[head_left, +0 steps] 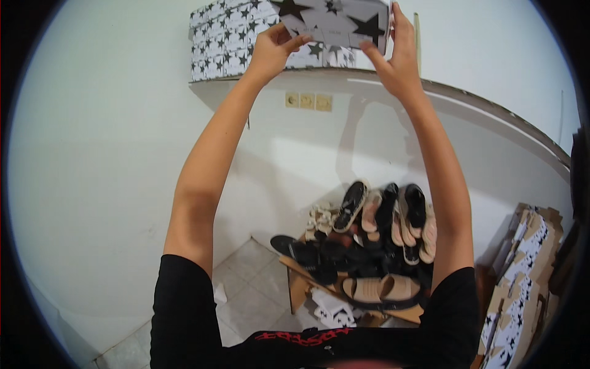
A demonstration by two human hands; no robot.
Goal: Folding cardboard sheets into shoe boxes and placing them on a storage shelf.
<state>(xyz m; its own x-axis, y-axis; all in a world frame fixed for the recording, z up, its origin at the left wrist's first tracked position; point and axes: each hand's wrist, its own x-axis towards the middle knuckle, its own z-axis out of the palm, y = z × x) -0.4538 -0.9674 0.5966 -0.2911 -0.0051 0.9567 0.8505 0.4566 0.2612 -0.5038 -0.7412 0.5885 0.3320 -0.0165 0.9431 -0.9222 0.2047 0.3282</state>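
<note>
A white cardboard shoe box (335,21) printed with black stars is held up high at the far wall, level with a curved shelf (467,98) that runs along it. The left hand (270,52) grips the box's left lower edge, fingers (294,43) wrapped onto its face; the right hand (396,58) clasps the right end, thumb below and fingers stretched up the side. Both arms reach upward from black short sleeves.

Just left of the held box, and touching or nearly touching it, a stack of boxes (224,40) of the same pattern (smaller stars, tightly repeated) sits on the shelf. Under the shelf, a beige row of wall sockets (307,101) is set into the smooth white wall.

Lower down, a heap of shoes (369,237) rests against the wall: black slip-ons, pale pink sandals, soles turned outward. In front of them a tan strapped sandal (381,289) with a dark sole lies on a brown cardboard sheet (295,289). At the right edge, flattened box blanks (522,289) stand in a leaning bundle, brown on the raw side and star-printed on the other. The floor (246,289) is pale grey tile with thin joints.
</note>
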